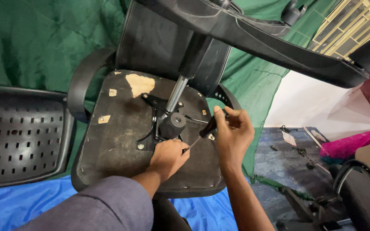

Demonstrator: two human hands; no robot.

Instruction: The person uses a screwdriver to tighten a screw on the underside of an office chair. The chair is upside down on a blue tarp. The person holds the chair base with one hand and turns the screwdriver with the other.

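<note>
Lying far left of the seat (120,141), a perforated black panel (20,132), resting on blue cloth (18,209). Turned underside up, the seat showing a metal plate (153,124) bolted at its middle, with the gas cylinder (175,96) rising from the plate to the star base (253,38) overhead. Left hand (168,156) pressing down on the seat just below the plate, fingers curled together near the tool's tip, seemingly steadying it. Right hand (234,132), right of the plate, grip clamped on the dark handle of a screwdriver (202,134), shaft angling down-left toward the plate's lower edge. Likely working a plate fastener; whether loosening or tightening, not telling from here. Next calling, by judgement, for keeping the tip seated and turning without slipping. Scattered on the floor far right of the seat, small hardware (298,149).
</note>
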